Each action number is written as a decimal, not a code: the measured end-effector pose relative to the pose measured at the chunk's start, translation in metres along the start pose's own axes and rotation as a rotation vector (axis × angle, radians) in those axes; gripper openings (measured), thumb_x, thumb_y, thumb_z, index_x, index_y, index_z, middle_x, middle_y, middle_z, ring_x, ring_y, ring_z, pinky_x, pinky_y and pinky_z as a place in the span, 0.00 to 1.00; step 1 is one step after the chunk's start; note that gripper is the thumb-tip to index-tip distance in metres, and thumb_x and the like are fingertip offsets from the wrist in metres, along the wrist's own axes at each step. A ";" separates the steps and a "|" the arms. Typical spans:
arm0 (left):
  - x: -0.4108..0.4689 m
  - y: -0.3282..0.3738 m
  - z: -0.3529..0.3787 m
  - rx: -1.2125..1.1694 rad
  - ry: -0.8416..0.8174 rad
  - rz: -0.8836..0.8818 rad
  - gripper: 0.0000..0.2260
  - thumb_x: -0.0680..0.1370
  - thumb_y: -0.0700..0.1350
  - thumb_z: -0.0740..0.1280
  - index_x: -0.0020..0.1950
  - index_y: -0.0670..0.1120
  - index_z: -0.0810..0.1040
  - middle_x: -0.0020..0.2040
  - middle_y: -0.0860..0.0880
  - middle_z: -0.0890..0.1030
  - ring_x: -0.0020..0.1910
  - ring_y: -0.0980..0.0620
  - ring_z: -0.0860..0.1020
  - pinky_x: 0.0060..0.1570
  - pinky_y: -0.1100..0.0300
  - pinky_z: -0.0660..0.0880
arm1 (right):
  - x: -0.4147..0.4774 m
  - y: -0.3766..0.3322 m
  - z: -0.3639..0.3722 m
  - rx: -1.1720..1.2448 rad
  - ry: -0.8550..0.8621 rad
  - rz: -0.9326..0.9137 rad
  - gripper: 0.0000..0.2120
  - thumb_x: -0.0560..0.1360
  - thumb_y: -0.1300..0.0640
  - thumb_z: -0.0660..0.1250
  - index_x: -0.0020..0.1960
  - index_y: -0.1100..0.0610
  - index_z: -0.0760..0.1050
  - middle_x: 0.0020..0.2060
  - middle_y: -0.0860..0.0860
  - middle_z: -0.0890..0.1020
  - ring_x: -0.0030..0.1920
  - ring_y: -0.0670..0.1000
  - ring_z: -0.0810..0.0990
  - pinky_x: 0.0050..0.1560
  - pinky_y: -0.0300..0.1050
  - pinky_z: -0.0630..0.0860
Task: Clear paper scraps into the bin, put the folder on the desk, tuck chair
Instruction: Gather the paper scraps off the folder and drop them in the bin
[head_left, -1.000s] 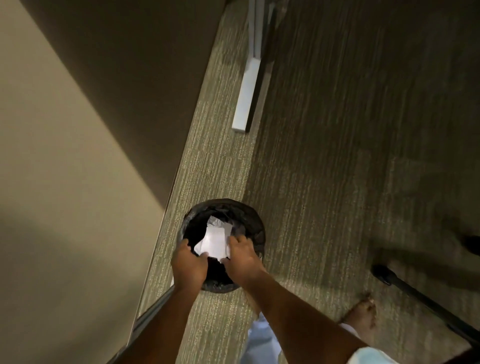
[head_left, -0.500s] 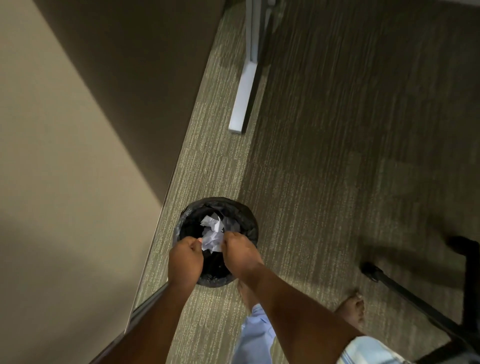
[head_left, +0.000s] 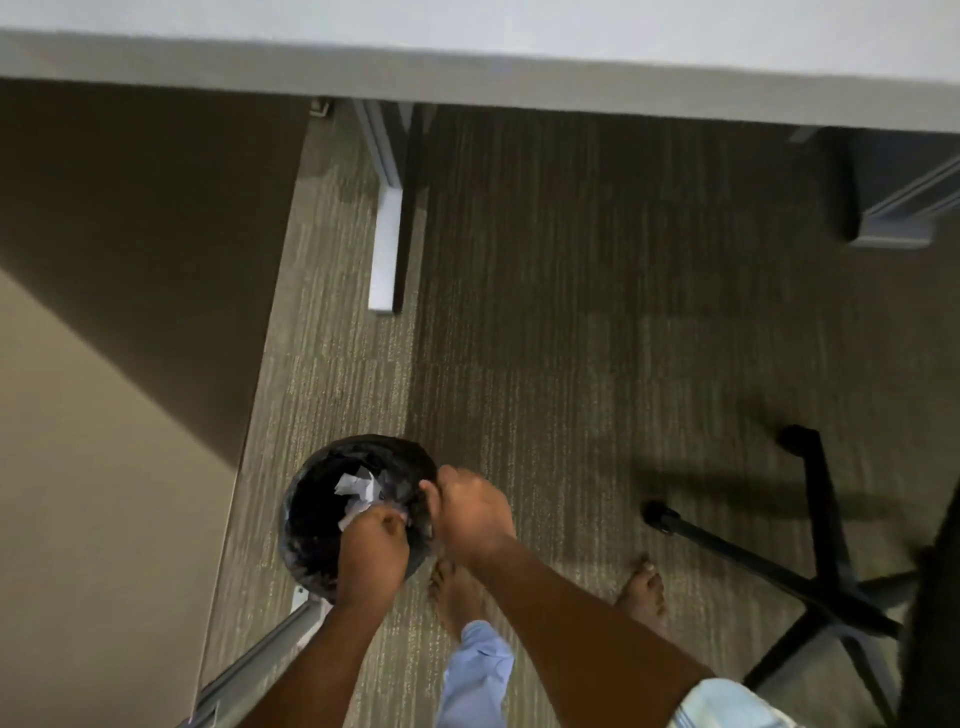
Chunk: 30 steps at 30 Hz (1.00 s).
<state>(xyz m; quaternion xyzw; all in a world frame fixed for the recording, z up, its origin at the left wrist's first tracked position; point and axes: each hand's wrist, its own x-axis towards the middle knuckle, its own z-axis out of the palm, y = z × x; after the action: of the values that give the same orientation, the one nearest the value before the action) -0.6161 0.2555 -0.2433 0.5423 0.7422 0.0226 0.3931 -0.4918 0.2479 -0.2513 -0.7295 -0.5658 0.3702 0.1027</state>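
Left hand (head_left: 371, 551) curled over bin (head_left: 306, 540), pinching scraps (head_left: 357, 487) with more lying in the bin at its 12 o'clock; right hand (head_left: 470, 512) curled at rim's 3 o'clock, grip unclear, so left is nearer.

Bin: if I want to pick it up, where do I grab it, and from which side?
Grip the bin by its rim, from above. It is round, upright and open-topped, so the rim is the only edge to hook fingers over. The wall is close on its left, so come from the carpet side. Keep it level: scraps lie inside.
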 end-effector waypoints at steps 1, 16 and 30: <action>-0.007 0.011 0.004 0.001 -0.014 0.020 0.07 0.76 0.35 0.63 0.42 0.38 0.80 0.43 0.37 0.83 0.45 0.39 0.79 0.43 0.56 0.69 | -0.004 0.005 -0.010 0.005 0.009 0.012 0.16 0.81 0.48 0.54 0.52 0.59 0.73 0.49 0.59 0.80 0.49 0.61 0.79 0.43 0.51 0.73; -0.116 0.167 0.078 0.188 -0.227 0.198 0.08 0.74 0.38 0.66 0.36 0.48 0.77 0.43 0.41 0.84 0.46 0.41 0.81 0.42 0.55 0.71 | -0.104 0.110 -0.168 0.100 0.207 0.304 0.17 0.81 0.46 0.52 0.53 0.56 0.73 0.51 0.56 0.81 0.52 0.58 0.79 0.49 0.52 0.74; -0.241 0.314 0.210 0.376 -0.541 0.525 0.04 0.74 0.39 0.67 0.42 0.45 0.80 0.44 0.41 0.84 0.47 0.43 0.81 0.47 0.56 0.73 | -0.245 0.283 -0.291 0.244 0.618 0.667 0.16 0.81 0.46 0.53 0.47 0.55 0.73 0.46 0.55 0.80 0.48 0.57 0.78 0.43 0.51 0.72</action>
<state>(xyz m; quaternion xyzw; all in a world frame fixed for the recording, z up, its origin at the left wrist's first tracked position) -0.2164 0.1035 -0.1091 0.7617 0.4402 -0.1570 0.4489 -0.1099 0.0097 -0.1037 -0.9301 -0.1959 0.2125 0.2268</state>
